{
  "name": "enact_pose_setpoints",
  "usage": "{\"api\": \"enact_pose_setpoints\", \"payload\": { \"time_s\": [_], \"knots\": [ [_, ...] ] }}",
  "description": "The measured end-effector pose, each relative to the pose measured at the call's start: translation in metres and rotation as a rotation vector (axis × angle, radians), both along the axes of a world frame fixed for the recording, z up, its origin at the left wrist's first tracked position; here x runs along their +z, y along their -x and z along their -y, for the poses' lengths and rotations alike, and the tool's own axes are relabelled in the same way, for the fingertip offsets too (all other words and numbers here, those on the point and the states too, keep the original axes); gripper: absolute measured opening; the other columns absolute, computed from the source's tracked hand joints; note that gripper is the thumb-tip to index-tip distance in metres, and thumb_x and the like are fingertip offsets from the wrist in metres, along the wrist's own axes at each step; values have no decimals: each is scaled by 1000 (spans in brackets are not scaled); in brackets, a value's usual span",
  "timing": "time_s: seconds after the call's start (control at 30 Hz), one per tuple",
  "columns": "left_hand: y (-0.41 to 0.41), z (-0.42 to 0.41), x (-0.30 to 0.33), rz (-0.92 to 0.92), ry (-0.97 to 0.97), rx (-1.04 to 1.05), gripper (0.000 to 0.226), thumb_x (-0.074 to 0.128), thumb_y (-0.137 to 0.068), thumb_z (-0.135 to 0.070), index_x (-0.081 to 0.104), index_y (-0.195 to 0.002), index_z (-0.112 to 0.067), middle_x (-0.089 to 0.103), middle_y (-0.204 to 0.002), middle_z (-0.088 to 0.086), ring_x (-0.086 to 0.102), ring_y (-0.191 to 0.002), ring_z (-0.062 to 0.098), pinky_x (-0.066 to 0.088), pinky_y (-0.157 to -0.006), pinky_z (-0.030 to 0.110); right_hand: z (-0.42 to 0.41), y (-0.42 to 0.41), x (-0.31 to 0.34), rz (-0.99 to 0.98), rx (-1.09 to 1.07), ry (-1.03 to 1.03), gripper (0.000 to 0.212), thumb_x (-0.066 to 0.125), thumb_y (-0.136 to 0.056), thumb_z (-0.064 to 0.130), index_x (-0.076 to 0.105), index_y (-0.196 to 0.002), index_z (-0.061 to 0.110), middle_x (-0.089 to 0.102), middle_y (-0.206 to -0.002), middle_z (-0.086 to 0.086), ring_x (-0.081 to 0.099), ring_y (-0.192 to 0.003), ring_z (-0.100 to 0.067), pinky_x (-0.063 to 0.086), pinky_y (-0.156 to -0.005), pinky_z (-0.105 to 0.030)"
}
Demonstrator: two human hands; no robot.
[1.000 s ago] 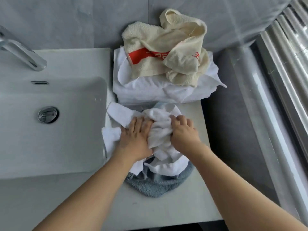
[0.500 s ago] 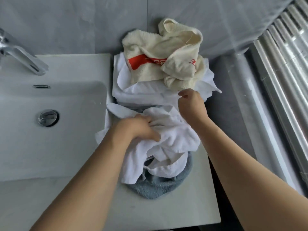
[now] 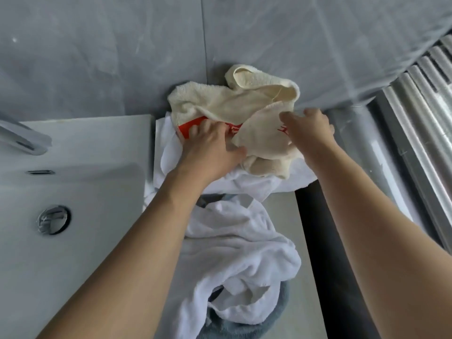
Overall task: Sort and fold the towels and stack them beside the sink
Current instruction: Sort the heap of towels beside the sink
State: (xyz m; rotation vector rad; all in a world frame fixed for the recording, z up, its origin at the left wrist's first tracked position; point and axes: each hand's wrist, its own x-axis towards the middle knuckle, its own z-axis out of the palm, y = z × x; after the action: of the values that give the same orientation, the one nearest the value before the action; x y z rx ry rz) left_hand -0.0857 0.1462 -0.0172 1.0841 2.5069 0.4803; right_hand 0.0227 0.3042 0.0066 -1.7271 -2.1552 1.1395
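Note:
A crumpled cream towel (image 3: 234, 104) with a red band lies on top of a white towel pile (image 3: 249, 184) against the wall, right of the sink (image 3: 73, 182). My left hand (image 3: 210, 148) rests on the cream towel's red band, fingers spread. My right hand (image 3: 305, 126) touches the towel's right edge with its fingers curled over the cloth. Nearer to me a loose white towel (image 3: 242, 255) lies crumpled on the counter, over a grey-blue towel (image 3: 247, 324) that shows at its near edge.
A chrome tap (image 3: 22, 140) and drain plug (image 3: 53, 218) mark the white basin on the left. The counter (image 3: 281, 211) ends at a dark gap on the right, beyond which runs a ribbed metal rail (image 3: 420, 104). Grey tiles back the scene.
Both hands have let go of the loose white towel and moved away from me onto the cream towel at the back. The white towel now lies crumpled on the counter.

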Motion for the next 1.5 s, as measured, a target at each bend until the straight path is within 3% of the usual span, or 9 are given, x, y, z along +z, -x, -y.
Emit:
{"api": "enact_pose_setpoints", "payload": {
  "time_s": [0.2, 0.37, 0.53, 0.7, 0.87, 1.0, 1.17, 1.3, 1.5],
  "knots": [
    [-23, -20, -20, -283, -214, 167, 102, 53, -62, -78, 45, -137, -10, 54, -125, 14, 51, -110, 36, 42, -85, 48, -19, 23, -8, -27, 68, 23, 60, 48, -62, 55, 63, -112, 25, 65, -110, -3, 51, -113, -31, 47, -96, -50],
    [-20, -16, -29, -415, -255, 130, 38, 65, -66, -48, 60, -78, -12, 56, -91, 9, 52, -87, 33, 36, -73, 40, -25, 31, 0, -160, 127, -4, 11, 54, -65, 30, 50, -61, 21, 51, -62, 5, 54, -70, -23, 45, -72, -38],
    [-16, -3, -14, -269, -411, 224, 28, 72, -67, -37, 57, -74, -15, 59, -97, 4, 47, -90, 26, 38, -84, 40, -12, 21, 34, -451, 200, 134, 16, 55, -56, 15, 51, -71, 11, 39, -69, -6, 36, -66, -20, 29, -58, -37],
    [-30, 22, 28, 125, -761, 271, 28, 65, -81, -15, 41, -69, -24, 47, -57, -17, 41, -53, 3, 30, -49, 15, 13, -2, 62, -692, 226, 433, 28, 47, -62, 1, 57, -89, 2, 43, -73, -10, 40, -62, -22, 33, -52, -25],
    [-51, 43, 43, 243, -839, 331, 19, 61, -80, -5, 46, -83, -16, 50, -72, -13, 45, -62, 4, 37, -54, 21, 47, -27, 73, -687, 153, 625, 18, 39, -74, -8, 51, -79, 5, 44, -61, -4, 44, -56, -18, 40, -49, -24],
    [-69, 67, 40, 518, -760, 410, 35, 61, -82, -9, 54, -108, -31, 63, -97, -11, 62, -76, -2, 50, -66, 20, 72, -53, 74, -611, 161, 797, 20, 38, -84, -8, 56, -93, -5, 58, -66, -11, 61, -55, -19, 53, -51, -26],
    [-83, 96, 34, 674, -611, 372, 47, 56, -84, -2, 58, -116, -37, 64, -106, -12, 63, -85, -2, 51, -69, 16, 99, -84, 62, -430, 263, 925, 23, 39, -89, -2, 58, -78, 1, 58, -59, -7, 60, -54, -17, 55, -55, -25],
    [-87, 120, 15, 607, -227, 157, 63, 59, -83, -13, 48, -131, -52, 55, -126, -15, 58, -105, 7, 50, -88, 26, 111, -105, 35, -210, 275, 957, 12, 45, -83, -4, 57, -84, 0, 55, -71, -12, 58, -65, -23, 51, -68, -33],
    [-125, 142, -49, 353, 142, -15, 73, 49, -92, -22, 17, -148, -56, 56, -118, -7, 56, -112, 21, 45, -89, 40, 143, -115, -41, 152, 255, 701, 23, 50, -87, 0, 58, -108, 3, 63, -93, -15, 65, -79, -25, 59, -76, -35]
  ]
}}
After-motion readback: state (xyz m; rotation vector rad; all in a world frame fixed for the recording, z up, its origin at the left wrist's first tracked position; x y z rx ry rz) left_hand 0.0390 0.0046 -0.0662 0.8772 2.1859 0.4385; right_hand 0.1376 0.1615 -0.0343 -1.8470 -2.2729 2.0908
